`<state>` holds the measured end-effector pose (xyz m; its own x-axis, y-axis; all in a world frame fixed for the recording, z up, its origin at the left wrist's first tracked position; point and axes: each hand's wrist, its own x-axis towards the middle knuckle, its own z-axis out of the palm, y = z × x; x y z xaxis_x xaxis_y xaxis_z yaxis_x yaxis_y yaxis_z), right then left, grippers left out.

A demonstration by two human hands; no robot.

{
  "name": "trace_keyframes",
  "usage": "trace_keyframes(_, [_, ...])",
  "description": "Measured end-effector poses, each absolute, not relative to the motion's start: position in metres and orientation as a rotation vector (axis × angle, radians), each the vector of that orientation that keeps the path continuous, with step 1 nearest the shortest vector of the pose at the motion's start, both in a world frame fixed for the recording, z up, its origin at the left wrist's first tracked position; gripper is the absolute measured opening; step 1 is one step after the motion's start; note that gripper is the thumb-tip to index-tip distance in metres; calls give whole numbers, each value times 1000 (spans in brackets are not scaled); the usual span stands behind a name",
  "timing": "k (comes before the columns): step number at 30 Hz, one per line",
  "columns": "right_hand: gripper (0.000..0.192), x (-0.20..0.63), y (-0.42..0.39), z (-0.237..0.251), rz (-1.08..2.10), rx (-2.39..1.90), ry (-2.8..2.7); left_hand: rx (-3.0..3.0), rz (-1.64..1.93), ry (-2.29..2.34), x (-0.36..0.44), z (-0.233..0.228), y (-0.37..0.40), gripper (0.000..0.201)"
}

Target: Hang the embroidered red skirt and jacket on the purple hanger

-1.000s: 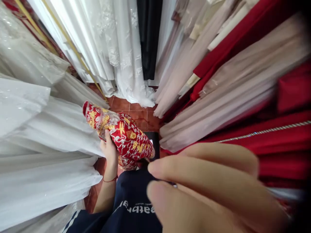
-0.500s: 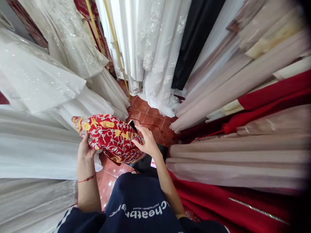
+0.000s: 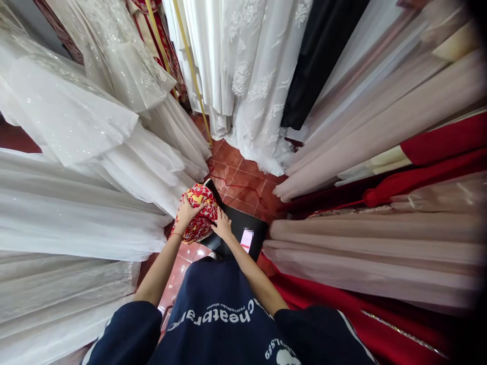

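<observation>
A folded red garment (image 3: 198,219) with gold and white embroidery is held low in front of me, above a black bag (image 3: 243,229) on the floor. My left hand (image 3: 186,209) grips the garment's top left side. My right hand (image 3: 222,226) presses on its right edge, next to the bag's open mouth. The bag carries a small white and pink label (image 3: 246,239). The lower part of the garment is hidden behind my hands and the bag's edge.
White gowns (image 3: 95,167) hang close on the left and lace ones (image 3: 247,76) ahead. A black garment (image 3: 315,66), beige dresses (image 3: 380,126) and red dresses (image 3: 437,152) crowd the right. Red floor tiles (image 3: 243,177) show in a narrow gap. A yellow pole (image 3: 190,71) slants at the back.
Both arms have stretched out and down, carrying the red garment lower toward the black bag. The garment looks more bunched. My right hand moved from near the camera onto the garment.
</observation>
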<state>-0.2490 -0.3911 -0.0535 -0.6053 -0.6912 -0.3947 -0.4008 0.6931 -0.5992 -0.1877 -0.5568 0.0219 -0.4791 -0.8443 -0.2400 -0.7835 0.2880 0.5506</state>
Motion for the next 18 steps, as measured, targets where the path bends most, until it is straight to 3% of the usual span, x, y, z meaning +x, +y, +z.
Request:
trace_keyframes(2, [87,-249,-389,-60,-574,-787,2282,1534,-823,-2516,-192,14,-545,101])
trace_keyframes(8, [83,-242,-370,-80,-541,-654,2236,1577,-704,-2681,-205,9,-572,91])
trace_keyframes(18, [73,-213,-344,-93,-796,-631,2175,1638,-510,-2734,-211,0,-564,75])
